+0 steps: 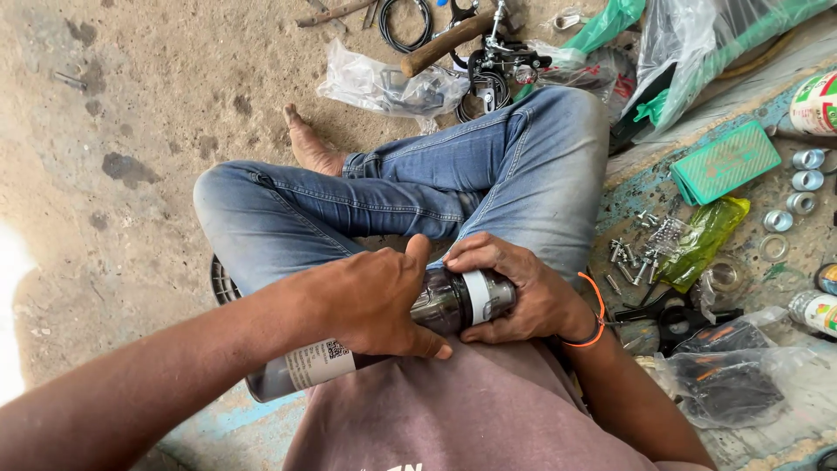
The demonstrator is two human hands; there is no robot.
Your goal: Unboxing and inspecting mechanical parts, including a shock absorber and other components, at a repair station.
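Note:
I sit cross-legged in blue jeans and hold a dark grey spray can lying across my lap. My left hand wraps around the middle of the can, over its body. My right hand grips the clear cap end with its white band, fingers curled over the top. A white label shows on the can's lower end near my left forearm. An orange band circles my right wrist.
Loose bolts and screws lie on the blue board to my right, with a green box, metal rings, plastic bags and a yellow-green packet. Ahead on the dirt floor lie a wooden handle, cables and bagged parts.

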